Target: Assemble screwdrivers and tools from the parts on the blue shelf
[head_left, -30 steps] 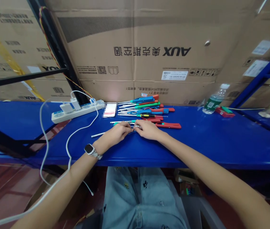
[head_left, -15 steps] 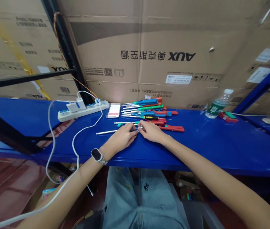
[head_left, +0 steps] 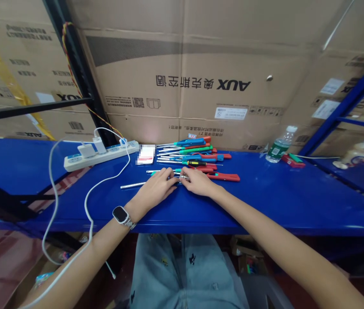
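My left hand [head_left: 159,189], with a watch on its wrist, and my right hand [head_left: 197,182] meet over the blue table. Their fingers are pinched round a small metallic part [head_left: 182,177], mostly hidden by the fingertips. A silver rod [head_left: 132,185] comes out to the left from beneath my left hand. Just behind the hands lie lighters with red, blue and green handles [head_left: 197,149] and long metal tubes. Among them is a black and yellow screwdriver [head_left: 195,163]. One red handle [head_left: 227,176] lies right of my right fingers.
A white power strip [head_left: 96,157] with plugs sits at the left, its cable running over the left forearm. A white card [head_left: 146,154] is beside it. At the right stands a bottle [head_left: 278,146] near a red box [head_left: 293,161].
The view has shifted slightly, so the table items appear a little further left and lower. Both hands stay together at the same spot among the tools.
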The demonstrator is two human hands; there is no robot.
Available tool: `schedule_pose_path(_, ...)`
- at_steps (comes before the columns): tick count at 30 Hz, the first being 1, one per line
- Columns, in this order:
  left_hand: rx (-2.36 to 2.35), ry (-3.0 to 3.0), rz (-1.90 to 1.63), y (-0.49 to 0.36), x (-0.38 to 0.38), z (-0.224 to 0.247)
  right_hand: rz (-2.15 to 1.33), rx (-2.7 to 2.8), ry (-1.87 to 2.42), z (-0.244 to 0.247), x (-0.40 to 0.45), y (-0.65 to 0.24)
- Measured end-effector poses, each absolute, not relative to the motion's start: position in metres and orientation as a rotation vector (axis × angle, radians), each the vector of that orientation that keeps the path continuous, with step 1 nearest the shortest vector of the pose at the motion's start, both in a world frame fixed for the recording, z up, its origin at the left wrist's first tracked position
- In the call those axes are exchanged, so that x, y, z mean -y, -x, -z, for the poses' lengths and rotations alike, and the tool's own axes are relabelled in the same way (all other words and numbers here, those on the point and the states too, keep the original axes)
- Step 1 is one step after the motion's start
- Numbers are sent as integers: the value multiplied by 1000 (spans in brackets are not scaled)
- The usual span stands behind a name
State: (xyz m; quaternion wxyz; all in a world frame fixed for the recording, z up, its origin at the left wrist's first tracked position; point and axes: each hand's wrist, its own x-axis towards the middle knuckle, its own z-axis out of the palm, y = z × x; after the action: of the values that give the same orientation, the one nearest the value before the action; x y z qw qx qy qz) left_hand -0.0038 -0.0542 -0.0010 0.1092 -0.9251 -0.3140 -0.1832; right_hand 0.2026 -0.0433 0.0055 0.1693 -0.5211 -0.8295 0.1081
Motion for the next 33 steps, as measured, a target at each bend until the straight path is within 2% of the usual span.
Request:
schedule_pose_path(24,938,2780,541,2,50,2,-286,2370,1503,-6,43,-201)
schedule_pose_path(33,966,2836,717,0,48,7,-534,2307,1332,-11,40,-213)
